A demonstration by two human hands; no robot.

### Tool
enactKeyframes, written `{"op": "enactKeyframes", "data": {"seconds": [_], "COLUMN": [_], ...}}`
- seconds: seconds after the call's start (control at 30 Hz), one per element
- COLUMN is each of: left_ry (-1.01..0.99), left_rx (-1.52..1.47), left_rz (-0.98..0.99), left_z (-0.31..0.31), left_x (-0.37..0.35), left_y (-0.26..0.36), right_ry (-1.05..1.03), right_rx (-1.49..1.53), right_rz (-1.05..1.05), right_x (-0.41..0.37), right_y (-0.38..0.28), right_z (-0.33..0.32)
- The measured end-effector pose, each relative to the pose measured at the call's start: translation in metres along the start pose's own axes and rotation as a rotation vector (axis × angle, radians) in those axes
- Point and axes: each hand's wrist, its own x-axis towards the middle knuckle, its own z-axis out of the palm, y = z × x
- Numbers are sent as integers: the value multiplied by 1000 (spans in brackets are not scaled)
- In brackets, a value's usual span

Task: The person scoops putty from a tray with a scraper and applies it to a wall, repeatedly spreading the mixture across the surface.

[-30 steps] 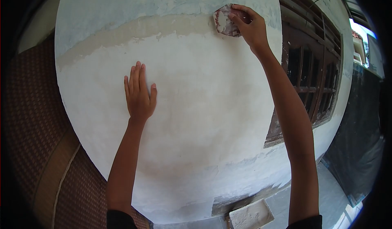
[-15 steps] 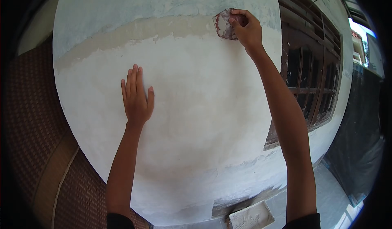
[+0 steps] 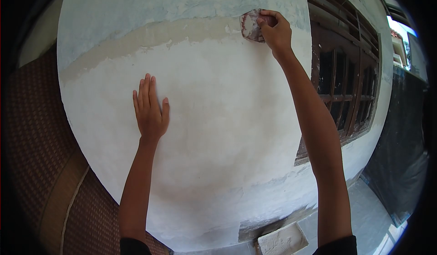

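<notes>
Scraper (image 3: 250, 25) at the wall's upper right, pinched in the right hand (image 3: 278, 32).

Tool: flat, reddish brown, smeared white; appears laid against the wall (image 3: 218, 132), near the edge beside the window (image 3: 341, 77), at the right end of a beige band (image 3: 159, 32). Right hand: thumb and fingers pinching the scraper; arm raised. Left hand (image 3: 150, 114): fingers pointing up, slightly parted, thumb apart, palm toward the wall below the band; contact pressure cannot be read. Wall foot, lower right: tray (image 3: 303, 233) with whitish paste, on grey floor (image 3: 364, 209). Woven panel (image 3: 36, 118) beyond the wall's left edge; dark sheet (image 3: 393, 141) at far right, past the window.
</notes>
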Motion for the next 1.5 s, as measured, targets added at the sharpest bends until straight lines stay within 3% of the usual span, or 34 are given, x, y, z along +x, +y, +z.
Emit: {"op": "enactKeyframes", "data": {"seconds": [0.13,0.23,0.37,0.47,0.57,0.7,0.77,0.87,0.9,0.97,1.1,1.23,1.27,1.37,1.4,1.5], "left_ry": [2,20,7,-9,4,-7,15,2,3,18,29,20,24,31,28,9], "left_rx": [13,28,19,4,9,10,6,14,15,15,10,24,32,35,33,24], "left_rz": [-7,2,0,-1,-3,3,4,7,2,10,15,3,2,9,13,10], "left_z": [-1,-1,-1,1,0,0,-2,-1,-1,0,-1,1,1,2,2,-1], "left_x": [-1,1,0,0,0,0,0,-1,-1,0,0,0,-1,-1,0,-1], "left_y": [1,2,1,0,2,1,1,0,0,2,2,2,1,1,1,1], "right_ry": [160,59,-23,90,203,-41,-33,125,199,195,-38,152,212,163,136,-29], "right_rx": [67,112,-38,33,153,98,8,62,33,155,-1,55,47,238,127,48], "right_rz": [-30,-124,-80,99,37,-43,3,105,40,35,-58,118,54,6,-106,-30], "right_x": [2,-13,-21,-4,1,-12,-16,-7,-6,-8,-32,-21,-15,-25,-26,-38], "right_y": [4,-12,-17,5,7,-19,-16,6,8,13,-7,16,28,7,5,-5], "right_z": [-12,10,17,-4,-5,21,18,-4,-9,-9,7,-18,-21,-9,2,12]}}
